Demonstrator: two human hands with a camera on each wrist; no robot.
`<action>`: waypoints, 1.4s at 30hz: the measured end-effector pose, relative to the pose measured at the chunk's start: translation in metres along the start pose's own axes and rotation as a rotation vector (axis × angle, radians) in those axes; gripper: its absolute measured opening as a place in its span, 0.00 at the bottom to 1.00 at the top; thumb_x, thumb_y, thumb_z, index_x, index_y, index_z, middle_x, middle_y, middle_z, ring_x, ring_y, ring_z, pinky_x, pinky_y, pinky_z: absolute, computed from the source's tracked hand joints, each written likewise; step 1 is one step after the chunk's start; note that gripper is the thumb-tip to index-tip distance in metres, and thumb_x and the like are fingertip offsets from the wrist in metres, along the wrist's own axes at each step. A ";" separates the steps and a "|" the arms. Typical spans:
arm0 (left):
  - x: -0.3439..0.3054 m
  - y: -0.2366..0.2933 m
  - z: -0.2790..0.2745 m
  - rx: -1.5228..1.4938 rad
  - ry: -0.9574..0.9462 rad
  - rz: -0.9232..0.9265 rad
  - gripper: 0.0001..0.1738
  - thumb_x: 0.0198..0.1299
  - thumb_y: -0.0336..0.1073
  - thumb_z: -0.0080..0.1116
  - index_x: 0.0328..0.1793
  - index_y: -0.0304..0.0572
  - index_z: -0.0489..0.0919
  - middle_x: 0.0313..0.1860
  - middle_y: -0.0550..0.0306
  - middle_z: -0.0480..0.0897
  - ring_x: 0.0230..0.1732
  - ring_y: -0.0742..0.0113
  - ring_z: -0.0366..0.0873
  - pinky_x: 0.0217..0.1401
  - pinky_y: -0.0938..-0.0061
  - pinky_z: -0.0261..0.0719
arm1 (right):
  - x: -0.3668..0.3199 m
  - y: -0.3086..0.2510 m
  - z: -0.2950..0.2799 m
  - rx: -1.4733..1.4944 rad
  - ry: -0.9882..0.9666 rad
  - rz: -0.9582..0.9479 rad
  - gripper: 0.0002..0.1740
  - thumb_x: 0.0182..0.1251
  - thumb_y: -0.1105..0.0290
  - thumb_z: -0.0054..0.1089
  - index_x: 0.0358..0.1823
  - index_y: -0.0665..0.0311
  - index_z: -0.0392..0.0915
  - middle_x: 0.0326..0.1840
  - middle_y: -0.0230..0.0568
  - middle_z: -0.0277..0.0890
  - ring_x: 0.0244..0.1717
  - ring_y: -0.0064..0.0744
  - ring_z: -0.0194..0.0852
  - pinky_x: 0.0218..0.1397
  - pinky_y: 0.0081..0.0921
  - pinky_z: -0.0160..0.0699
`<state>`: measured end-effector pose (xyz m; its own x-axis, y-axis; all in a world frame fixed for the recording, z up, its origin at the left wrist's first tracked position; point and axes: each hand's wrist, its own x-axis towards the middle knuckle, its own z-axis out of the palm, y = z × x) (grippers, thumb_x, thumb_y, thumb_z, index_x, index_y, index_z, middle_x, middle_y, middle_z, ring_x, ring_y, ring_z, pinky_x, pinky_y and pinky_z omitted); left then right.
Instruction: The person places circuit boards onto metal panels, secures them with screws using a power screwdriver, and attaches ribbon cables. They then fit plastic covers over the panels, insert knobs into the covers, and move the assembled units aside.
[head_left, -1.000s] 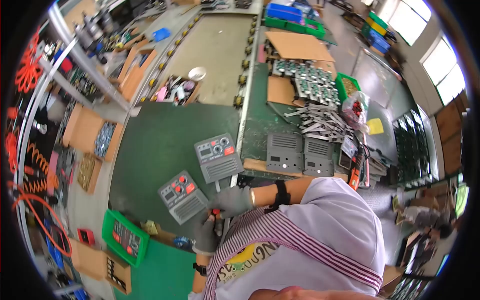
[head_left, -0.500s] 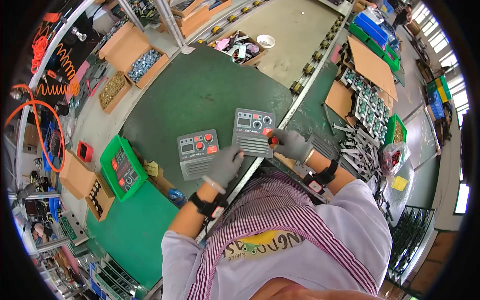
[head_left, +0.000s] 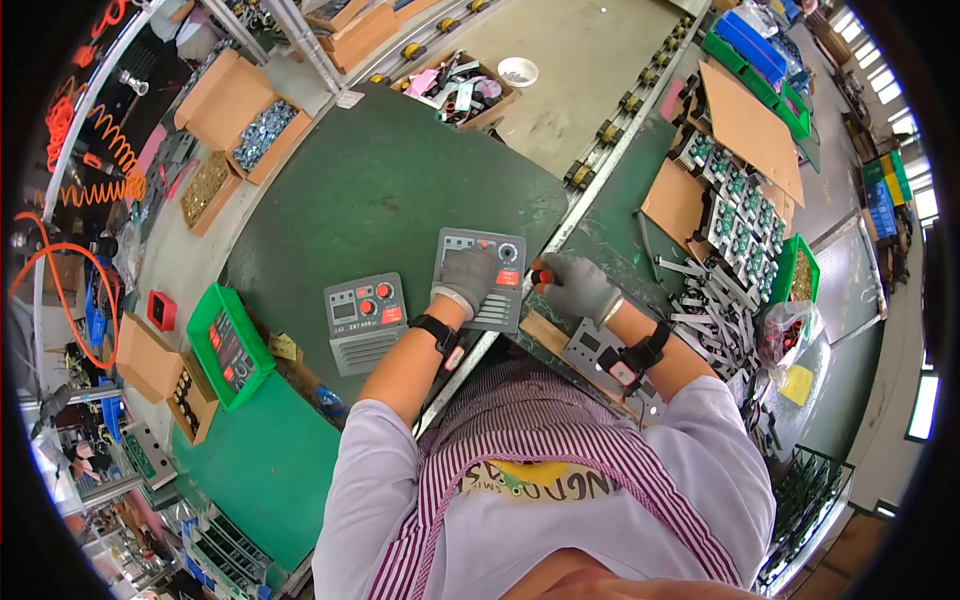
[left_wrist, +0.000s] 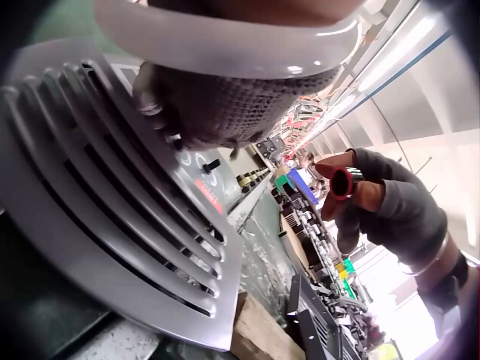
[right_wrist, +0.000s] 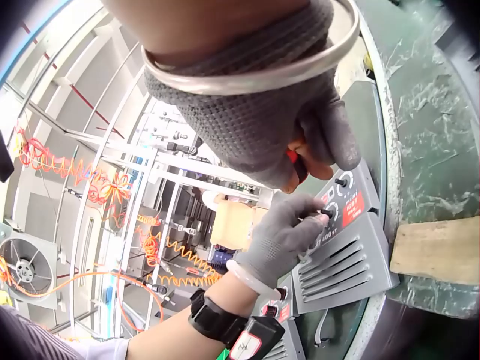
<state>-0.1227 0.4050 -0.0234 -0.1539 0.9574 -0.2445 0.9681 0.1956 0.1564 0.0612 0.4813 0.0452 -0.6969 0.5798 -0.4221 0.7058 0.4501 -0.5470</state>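
Note:
A grey control panel (head_left: 505, 312) with slots and dials lies near the bench edge. Over its upper part is my gloved left hand (head_left: 465, 278), thumb and finger pinching a black dial shaft (right_wrist: 330, 215). A second black shaft (right_wrist: 343, 182) stands bare beside it. My gloved right hand (head_left: 580, 288) is raised just right of the panel. Between its fingertips is a round, hollow, red-rimmed knob (left_wrist: 345, 182), its rim facing the left wrist camera. A second grey panel (head_left: 365, 322), with red knobs (head_left: 383, 290) fitted, lies to the left.
A green bin (head_left: 230, 345) of printed panels stands at left. Boxes of small parts (head_left: 265, 135) line the far left edge. Metal strips (head_left: 715, 310) and circuit boards (head_left: 735, 210) lie on the right bench. A wood strip (head_left: 545, 335) runs along that bench's edge.
Both hands have come up from near my body to the right-hand panel. The left hand has moved from the panels' lower edges onto its dials. The head view has turned.

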 end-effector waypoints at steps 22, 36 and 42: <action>-0.167 -0.017 0.015 -2.254 0.100 -0.572 0.11 0.60 0.32 0.47 0.45 0.31 0.69 0.40 0.50 0.75 0.37 0.69 0.73 0.38 0.80 0.75 | 0.105 -0.037 0.036 -0.583 -0.181 -0.404 0.13 0.57 0.63 0.54 0.44 0.55 0.74 0.33 0.44 0.77 0.38 0.45 0.78 0.38 0.38 0.77; -0.173 -0.025 0.018 -2.315 0.019 -0.513 0.15 0.60 0.30 0.49 0.51 0.29 0.70 0.43 0.53 0.75 0.42 0.67 0.77 0.47 0.79 0.79 | 0.106 -0.054 0.039 -0.711 -0.256 -0.343 0.11 0.56 0.68 0.52 0.40 0.58 0.77 0.31 0.43 0.78 0.36 0.42 0.79 0.36 0.36 0.78; -0.174 -0.025 0.025 -2.476 0.005 -0.422 0.16 0.59 0.26 0.48 0.53 0.28 0.68 0.45 0.48 0.74 0.47 0.61 0.76 0.56 0.75 0.76 | 0.106 -0.057 0.043 -0.724 -0.253 -0.293 0.12 0.56 0.69 0.53 0.42 0.57 0.77 0.32 0.42 0.78 0.38 0.42 0.80 0.37 0.36 0.79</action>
<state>-0.1155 0.2284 -0.0089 -0.1865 0.8250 -0.5335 -0.9118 0.0569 0.4068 -0.0580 0.4881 0.0005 -0.8119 0.2389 -0.5326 0.3380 0.9363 -0.0953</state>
